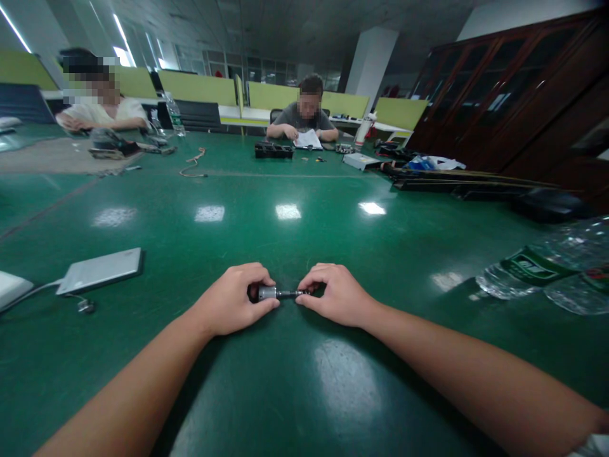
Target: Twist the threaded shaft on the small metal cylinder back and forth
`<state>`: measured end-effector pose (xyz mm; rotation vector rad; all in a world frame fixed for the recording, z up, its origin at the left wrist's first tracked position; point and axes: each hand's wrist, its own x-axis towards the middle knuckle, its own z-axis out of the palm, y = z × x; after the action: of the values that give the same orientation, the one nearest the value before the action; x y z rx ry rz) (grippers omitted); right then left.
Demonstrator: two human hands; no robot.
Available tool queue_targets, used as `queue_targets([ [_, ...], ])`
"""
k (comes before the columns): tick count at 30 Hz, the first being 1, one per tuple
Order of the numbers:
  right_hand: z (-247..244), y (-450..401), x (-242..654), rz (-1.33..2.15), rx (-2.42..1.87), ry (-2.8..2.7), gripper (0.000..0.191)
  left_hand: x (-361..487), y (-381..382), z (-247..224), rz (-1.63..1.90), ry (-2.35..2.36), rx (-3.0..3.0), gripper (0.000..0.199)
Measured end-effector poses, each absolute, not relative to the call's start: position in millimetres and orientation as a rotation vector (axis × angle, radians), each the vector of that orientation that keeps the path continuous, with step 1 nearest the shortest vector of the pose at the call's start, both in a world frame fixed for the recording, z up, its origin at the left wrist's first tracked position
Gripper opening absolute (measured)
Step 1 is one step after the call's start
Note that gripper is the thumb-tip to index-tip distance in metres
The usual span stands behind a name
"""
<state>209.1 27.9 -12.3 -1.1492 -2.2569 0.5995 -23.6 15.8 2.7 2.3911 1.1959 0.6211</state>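
Low over the green table, a small silver cylinder with a thin dark shaft lies level between my hands. My left hand pinches the silver cylinder between thumb and fingers. At the other end, my right hand has its thumb and fingertips closed on the dark shaft. The shaft's right tip is partly covered by those fingers. Whether the cylinder and shaft are one piece I cannot tell, nor whether they touch the tabletop.
To the left are a flat silver box and a white cable. Clear water bottles lie at the right. Farther off are a black tray, a pale cord and dark long parts. Two people sit across the table.
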Motion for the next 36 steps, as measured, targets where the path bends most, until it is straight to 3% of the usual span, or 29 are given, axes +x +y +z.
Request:
queue_targets([
  [18,-11.0,27.4,210.7,0.566,-1.313,-2.222,0.005,-31.1,20.6,4.6,0.648,1.229,2.419,0.013],
  [31,-14.3,30.8,210.1,0.595,-1.188,-2.240,0.008,-31.1,19.4,1.6,0.671,1.207,2.398,0.015],
  [36,-14.3,28.7,208.3,0.668,-1.104,-2.216,0.021,-25.2,16.6,1.6,0.657,1.173,2.346,0.019],
])
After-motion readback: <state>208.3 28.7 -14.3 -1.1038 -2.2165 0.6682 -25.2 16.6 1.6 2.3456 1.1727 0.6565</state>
